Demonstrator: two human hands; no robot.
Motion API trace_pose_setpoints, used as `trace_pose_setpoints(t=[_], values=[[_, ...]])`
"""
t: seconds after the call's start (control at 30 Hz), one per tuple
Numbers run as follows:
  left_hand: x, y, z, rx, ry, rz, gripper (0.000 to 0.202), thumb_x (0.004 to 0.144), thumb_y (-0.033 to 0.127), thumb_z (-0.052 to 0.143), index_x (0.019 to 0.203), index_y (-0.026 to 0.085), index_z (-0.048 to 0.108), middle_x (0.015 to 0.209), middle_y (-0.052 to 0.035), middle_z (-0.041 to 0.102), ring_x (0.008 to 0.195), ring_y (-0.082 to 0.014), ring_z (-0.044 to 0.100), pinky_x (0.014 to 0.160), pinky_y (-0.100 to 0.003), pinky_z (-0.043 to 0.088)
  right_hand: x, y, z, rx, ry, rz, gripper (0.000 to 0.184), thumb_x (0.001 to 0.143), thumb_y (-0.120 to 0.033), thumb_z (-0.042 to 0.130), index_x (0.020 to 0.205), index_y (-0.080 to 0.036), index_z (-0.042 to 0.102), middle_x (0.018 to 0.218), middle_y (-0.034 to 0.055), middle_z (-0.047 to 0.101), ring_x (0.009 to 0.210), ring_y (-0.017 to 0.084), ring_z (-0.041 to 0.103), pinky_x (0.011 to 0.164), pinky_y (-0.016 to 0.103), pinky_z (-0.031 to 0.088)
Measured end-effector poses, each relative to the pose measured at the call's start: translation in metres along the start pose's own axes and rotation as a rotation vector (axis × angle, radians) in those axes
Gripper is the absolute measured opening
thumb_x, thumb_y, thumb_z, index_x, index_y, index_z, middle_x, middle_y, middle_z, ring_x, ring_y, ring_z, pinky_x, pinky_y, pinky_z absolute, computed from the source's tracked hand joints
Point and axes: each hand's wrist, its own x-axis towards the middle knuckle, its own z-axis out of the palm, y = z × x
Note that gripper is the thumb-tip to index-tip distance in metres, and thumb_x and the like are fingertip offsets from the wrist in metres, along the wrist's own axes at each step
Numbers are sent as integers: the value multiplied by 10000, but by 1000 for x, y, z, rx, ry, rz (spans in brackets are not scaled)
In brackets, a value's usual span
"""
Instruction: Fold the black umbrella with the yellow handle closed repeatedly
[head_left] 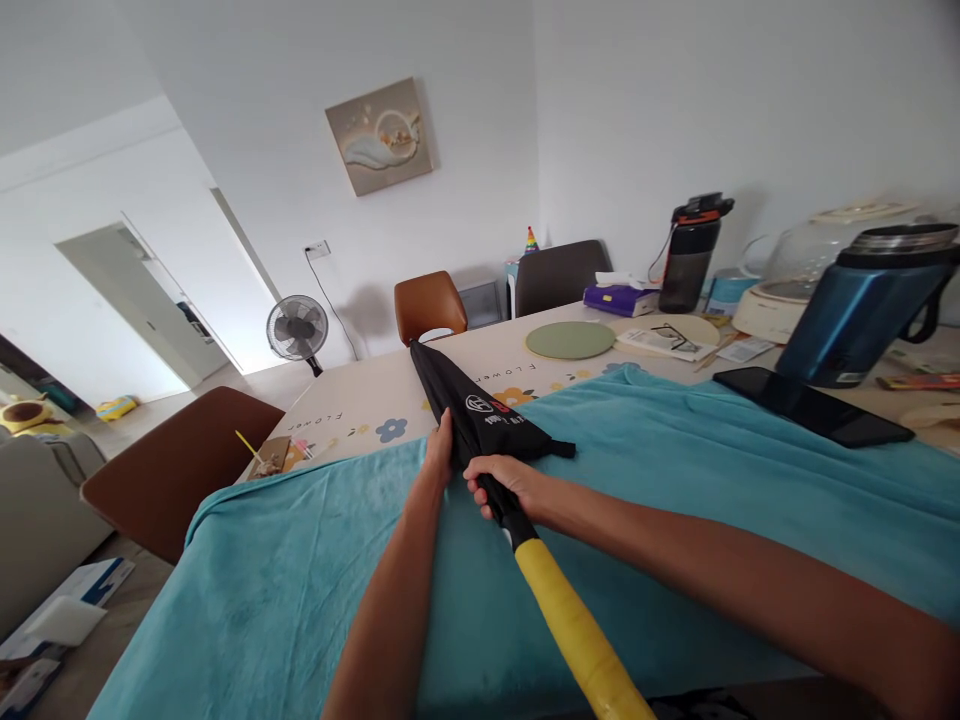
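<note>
A folded black umbrella (pixel 465 405) with a white logo and a yellow handle (pixel 574 630) lies lengthwise on a teal towel (pixel 675 470) spread over the table. My left hand (pixel 439 450) grips the folded canopy from the left side, fingers wrapped against the cloth. My right hand (pixel 504 480) is closed around the shaft just above the yellow handle, below the canopy's loose strap. The umbrella's tip points away toward a brown chair (pixel 429 305) at the far end.
On the right stand a blue kettle (pixel 862 310), a black tablet (pixel 810 405), a dark bottle (pixel 690 255), a green mat (pixel 570 340) and papers. A brown chair (pixel 176 465) sits at the left table edge. A floor fan (pixel 298 330) stands beyond.
</note>
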Motion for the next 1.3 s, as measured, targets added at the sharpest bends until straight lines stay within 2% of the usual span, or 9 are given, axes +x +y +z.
trace_pose_setpoints(t=[0.13,0.27,0.37,0.57,0.63,0.77,0.9,1.1,1.3], values=[[-5,10,-15,222,413,-2,419,850,385,339,1174,135,429,1051,-128,598,1006,-219,546,839,-344,402,18,-5,-10,-145,112,-26,111,689,-120,513,593,-152,465,400,-12,469,344,103,447,349,219,428],[-18,32,-17,310,506,209,297,822,237,379,1097,190,479,1065,-79,584,983,-174,537,844,-299,391,28,-2,-13,-151,81,-60,113,690,-122,524,590,-147,478,412,-8,479,354,110,459,358,236,445],[-23,55,-1,391,393,450,236,811,206,396,972,195,567,1003,-62,605,954,-178,530,842,-292,394,25,1,-17,-92,-25,-116,117,699,-126,514,584,-136,498,441,6,495,380,117,478,373,244,454],[9,78,47,743,-240,704,304,779,118,395,942,207,635,1092,-58,599,1049,-219,477,920,-332,343,15,5,-24,-15,-115,-230,98,730,-128,492,635,-138,515,483,-7,495,405,110,478,385,231,445],[25,75,60,818,-357,705,310,738,85,431,914,226,643,1123,-55,585,1064,-238,469,924,-363,331,15,5,-24,2,-123,-230,91,738,-136,492,649,-142,509,485,-14,489,401,106,472,379,226,438],[43,72,75,898,-415,635,195,639,64,527,703,218,627,915,-52,626,972,-241,511,892,-369,342,16,7,-25,40,-139,-235,97,752,-121,471,664,-146,502,504,-17,491,417,101,478,391,222,444],[47,80,77,914,-361,631,104,644,104,526,647,195,577,810,-69,599,923,-235,511,813,-322,376,17,8,-27,77,-141,-242,68,738,-125,491,674,-141,508,526,-9,495,437,109,486,391,231,447],[39,109,52,713,-160,606,197,680,131,450,836,205,545,601,7,534,580,-131,492,600,-238,379,19,5,-29,103,-161,-178,100,703,-171,588,654,-129,511,538,8,505,432,117,485,381,249,447],[14,111,-25,551,5,574,253,694,141,383,882,194,544,739,10,575,480,-60,444,502,-194,367,24,5,-32,165,-202,-139,90,745,-189,563,696,-139,507,532,0,510,426,113,491,403,243,448]])
